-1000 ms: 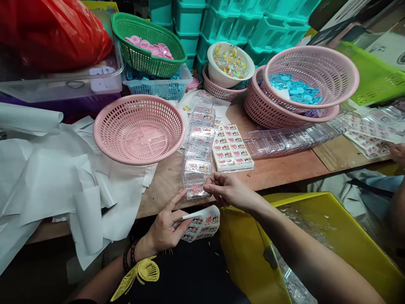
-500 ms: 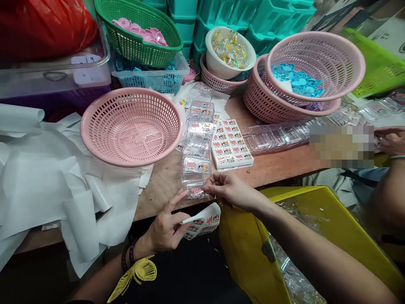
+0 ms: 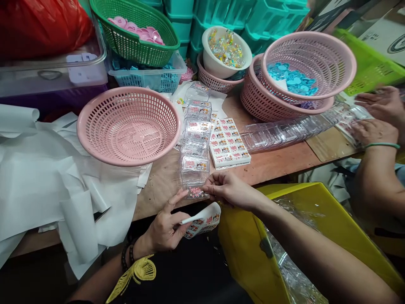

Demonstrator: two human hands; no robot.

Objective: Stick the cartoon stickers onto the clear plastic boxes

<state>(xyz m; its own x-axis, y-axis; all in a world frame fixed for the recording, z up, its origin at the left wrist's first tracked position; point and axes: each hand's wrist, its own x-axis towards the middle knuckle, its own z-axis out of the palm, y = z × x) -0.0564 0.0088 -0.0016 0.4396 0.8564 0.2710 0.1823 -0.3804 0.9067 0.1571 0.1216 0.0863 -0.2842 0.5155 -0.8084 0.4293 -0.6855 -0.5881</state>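
Note:
My left hand (image 3: 166, 226) is closed on a curled sticker sheet (image 3: 202, 221) printed with cartoon labels, and its forefinger touches the left side of a small clear plastic box (image 3: 195, 190) at the table's front edge. My right hand (image 3: 229, 190) pinches the right side of that same box, pressing a sticker on it. The box is the nearest of a row of clear boxes (image 3: 196, 131) with stickers on top. A flat stack of sticker sheets (image 3: 228, 142) lies just right of the row.
A pink basket (image 3: 128, 124) holds nothing, and white backing paper (image 3: 47, 177) lies to the left. Further pink baskets (image 3: 303, 71) hold blue pieces; a green basket (image 3: 134, 29) holds pink ones. A yellow bin (image 3: 322, 236) stands beside me. Another person's hands (image 3: 376, 118) work on clear trays (image 3: 284, 133).
My hands stay on the small box. The other person's hands at the right have come further into view over the clear trays. The view has shifted slightly.

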